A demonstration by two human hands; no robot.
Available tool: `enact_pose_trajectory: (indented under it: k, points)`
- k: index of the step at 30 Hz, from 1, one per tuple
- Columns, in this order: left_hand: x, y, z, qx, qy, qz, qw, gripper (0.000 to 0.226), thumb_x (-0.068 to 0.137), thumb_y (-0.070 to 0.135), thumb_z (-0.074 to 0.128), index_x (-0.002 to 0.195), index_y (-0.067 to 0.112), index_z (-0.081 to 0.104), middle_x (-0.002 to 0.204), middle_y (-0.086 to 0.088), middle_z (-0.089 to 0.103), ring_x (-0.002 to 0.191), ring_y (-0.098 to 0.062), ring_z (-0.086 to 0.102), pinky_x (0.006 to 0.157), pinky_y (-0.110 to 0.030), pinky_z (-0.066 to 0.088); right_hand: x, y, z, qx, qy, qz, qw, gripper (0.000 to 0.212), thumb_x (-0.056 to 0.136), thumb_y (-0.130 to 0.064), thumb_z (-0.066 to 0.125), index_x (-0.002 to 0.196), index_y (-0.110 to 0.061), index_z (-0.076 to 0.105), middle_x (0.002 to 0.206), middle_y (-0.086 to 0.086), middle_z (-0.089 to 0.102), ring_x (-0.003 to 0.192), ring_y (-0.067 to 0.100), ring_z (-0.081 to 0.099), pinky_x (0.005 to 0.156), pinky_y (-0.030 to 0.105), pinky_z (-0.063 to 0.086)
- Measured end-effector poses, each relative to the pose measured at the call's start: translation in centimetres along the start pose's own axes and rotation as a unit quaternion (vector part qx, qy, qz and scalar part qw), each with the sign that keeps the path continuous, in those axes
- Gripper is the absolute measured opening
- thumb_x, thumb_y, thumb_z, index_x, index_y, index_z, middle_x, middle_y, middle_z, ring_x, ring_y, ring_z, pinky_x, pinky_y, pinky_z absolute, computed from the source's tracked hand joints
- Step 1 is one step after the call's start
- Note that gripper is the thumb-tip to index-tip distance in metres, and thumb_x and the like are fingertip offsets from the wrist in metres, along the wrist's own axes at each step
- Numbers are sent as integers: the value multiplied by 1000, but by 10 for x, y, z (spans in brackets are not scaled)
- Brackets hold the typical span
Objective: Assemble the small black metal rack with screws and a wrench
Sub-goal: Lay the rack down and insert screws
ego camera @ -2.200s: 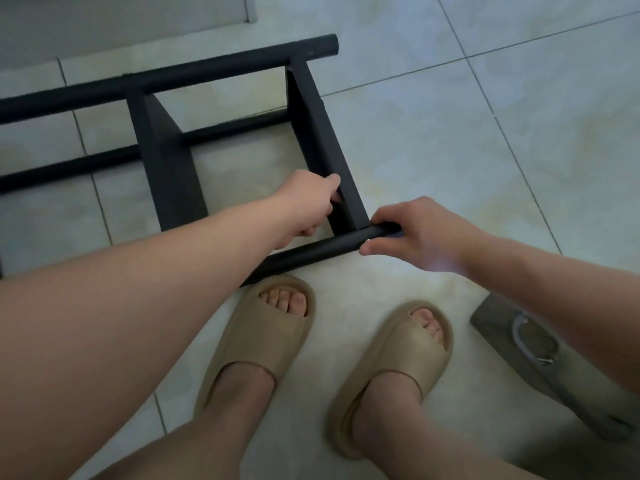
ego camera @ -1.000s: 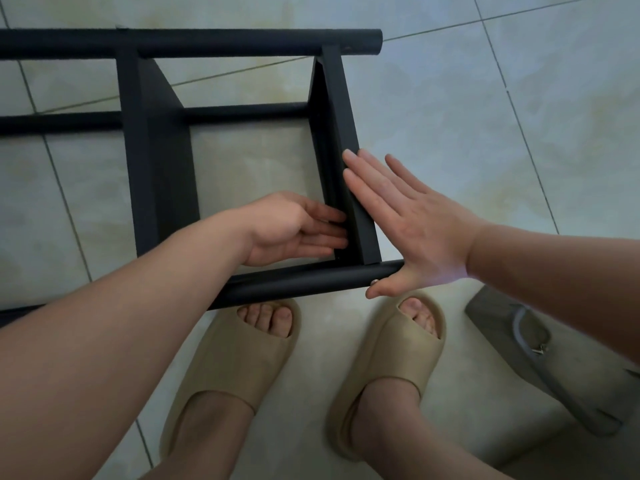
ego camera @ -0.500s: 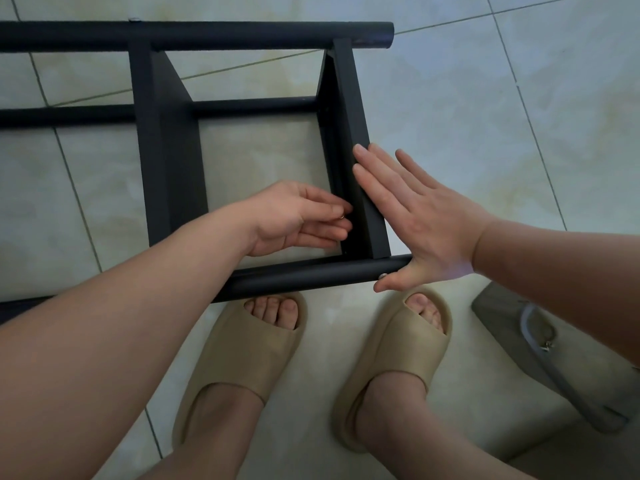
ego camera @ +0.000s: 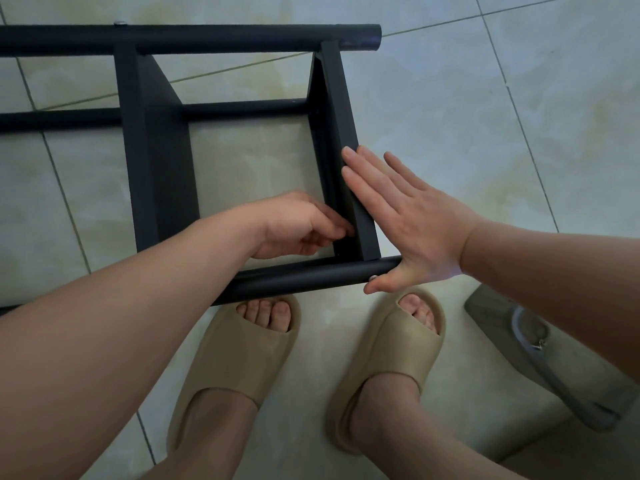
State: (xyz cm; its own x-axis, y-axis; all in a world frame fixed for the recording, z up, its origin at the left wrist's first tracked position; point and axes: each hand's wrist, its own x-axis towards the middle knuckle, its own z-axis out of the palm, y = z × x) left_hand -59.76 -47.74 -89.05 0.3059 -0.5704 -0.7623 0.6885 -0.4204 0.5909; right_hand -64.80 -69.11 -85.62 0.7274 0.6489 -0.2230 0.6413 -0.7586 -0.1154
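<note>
The black metal rack (ego camera: 156, 161) lies on the tiled floor in front of my feet. My right hand (ego camera: 401, 220) is spread flat against the outer face of the rack's right side panel (ego camera: 341, 123). Its thumb sits under the end of the near tube (ego camera: 304, 278), beside a small silver screw head (ego camera: 372, 277). My left hand (ego camera: 294, 225) reaches inside the frame. Its curled fingertips press on the inner face of that panel, low down near the tube. Anything between those fingertips is hidden.
Another screw head (ego camera: 120, 23) shows on the far tube (ego camera: 207, 38). A grey sandal (ego camera: 540, 362) lies on the floor at the right. My feet in beige slides (ego camera: 242, 362) stand just behind the near tube.
My right hand has let go of the near tube's end and now lies flat on the side panel. My left hand has moved inside the frame and slid lower toward the near tube.
</note>
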Motion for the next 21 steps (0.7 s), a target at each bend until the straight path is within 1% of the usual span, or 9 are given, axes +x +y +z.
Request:
enact_pose_trajectory:
  k: [2, 5, 8, 11, 13, 16, 21]
  points:
    - [0, 4, 3, 12, -15, -8, 1000, 28, 88, -3, 63, 74, 16, 78, 67, 2, 67, 60, -7, 59, 54, -17, 45, 0, 0, 0, 2, 1, 0, 1000, 135, 75, -95, 40, 159, 5, 3, 168, 22, -4, 157, 36, -4, 126, 55, 11]
    - [0, 10, 6, 40, -44, -16, 998, 21, 89, -4, 60, 86, 11, 73, 71, -2, 71, 62, -9, 65, 52, -16, 46, 0, 1, 1, 5, 4, -1, 1000, 135, 75, -95, 39, 159, 5, 4, 168, 22, -4, 157, 36, -3, 126, 55, 10]
    - [1, 12, 7, 75, -58, -20, 995, 18, 90, -1, 62, 85, 14, 72, 74, -2, 71, 65, -10, 64, 56, -16, 45, 0, 1, 2, 6, 6, -2, 1000, 135, 75, -95, 39, 159, 5, 4, 168, 22, -4, 157, 36, -3, 127, 54, 9]
    - [3, 9, 11, 64, -61, -26, 996, 19, 89, -1, 63, 83, 14, 73, 75, -2, 67, 69, -12, 59, 59, -18, 41, 0, 1, 2, 6, 7, -3, 1000, 135, 75, -95, 39, 159, 5, 4, 168, 22, -4, 157, 36, -3, 127, 54, 9]
    - [4, 7, 12, 43, -71, -33, 996, 18, 89, -2, 63, 84, 12, 73, 73, -1, 66, 67, -11, 58, 61, -20, 39, 0, 1, 2, 7, 7, -4, 1000, 136, 75, -95, 39, 159, 5, 3, 168, 22, -4, 157, 36, -3, 127, 54, 9]
    - [3, 5, 9, 33, -86, -44, 995, 18, 89, -2, 63, 90, 11, 75, 75, -1, 70, 66, -9, 61, 63, -20, 40, 0, 1, 2, 7, 6, -3, 1000, 136, 75, -96, 39, 159, 4, 2, 168, 22, -5, 157, 36, -4, 127, 54, 9]
    - [2, 6, 9, 50, -89, -47, 994, 19, 89, 0, 64, 86, 13, 77, 73, -1, 70, 62, -7, 62, 60, -19, 41, 1, 1, 3, 9, 7, -3, 1000, 136, 75, -96, 38, 160, 4, 2, 168, 22, -4, 157, 36, -4, 127, 54, 9]
